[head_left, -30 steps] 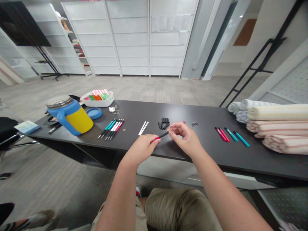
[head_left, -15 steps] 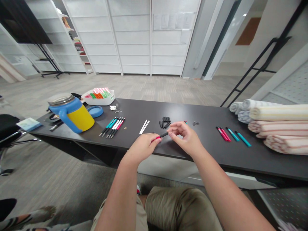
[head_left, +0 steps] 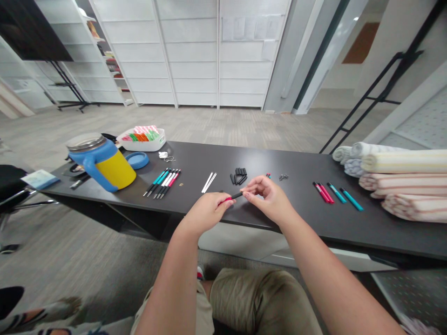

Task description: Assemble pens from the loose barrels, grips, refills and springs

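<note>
One red-and-black pen (head_left: 237, 195): I have left hand (head_left: 206, 209) pinching its red part, right hand (head_left: 266, 197) its black end. Black tubes (head_left: 240, 171) just beyond the grip; white sticks (head_left: 208, 182) left.

**Red-and-black pen (head_left: 237, 195) over a dark table (head_left: 206, 160)**

At left, the mug (head_left: 117, 171) is blue and yellow; nearby writing tools (head_left: 164, 183) show teal, white and red with black. Right, tubes (head_left: 337, 193) are red and teal; the rolled cloths (head_left: 408, 180) farther right include white with orange-pink stripes.
</note>
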The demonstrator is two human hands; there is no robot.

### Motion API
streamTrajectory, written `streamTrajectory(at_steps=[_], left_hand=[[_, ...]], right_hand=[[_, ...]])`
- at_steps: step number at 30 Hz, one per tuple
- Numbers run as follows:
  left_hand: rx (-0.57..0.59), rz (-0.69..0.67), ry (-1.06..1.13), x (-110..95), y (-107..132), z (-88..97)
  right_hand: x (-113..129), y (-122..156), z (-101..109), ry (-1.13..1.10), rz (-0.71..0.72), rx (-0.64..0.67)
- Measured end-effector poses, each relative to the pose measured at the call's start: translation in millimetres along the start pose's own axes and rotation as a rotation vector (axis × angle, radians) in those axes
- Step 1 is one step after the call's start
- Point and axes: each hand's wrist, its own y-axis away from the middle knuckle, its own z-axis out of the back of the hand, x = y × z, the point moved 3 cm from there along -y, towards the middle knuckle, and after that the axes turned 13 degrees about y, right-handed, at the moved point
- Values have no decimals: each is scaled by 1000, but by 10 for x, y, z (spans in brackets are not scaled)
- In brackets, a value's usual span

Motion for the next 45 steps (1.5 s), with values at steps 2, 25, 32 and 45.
streamTrajectory(at_steps=[2, 25, 32, 45], left_hand=[[4, 0, 3, 13, 4, -4], [23, -39, -61, 29, 3, -11], [26, -52, -97, 32, 1, -23], [-11, -8, 20, -44, -67, -25]], right_hand=[[3, -3, -1, -12, -3, 8], [53, -8, -70, -157, -106, 141], [58, -2, -78, -97, -119, 153], [125, 68, -64, -13, -23, -23]])
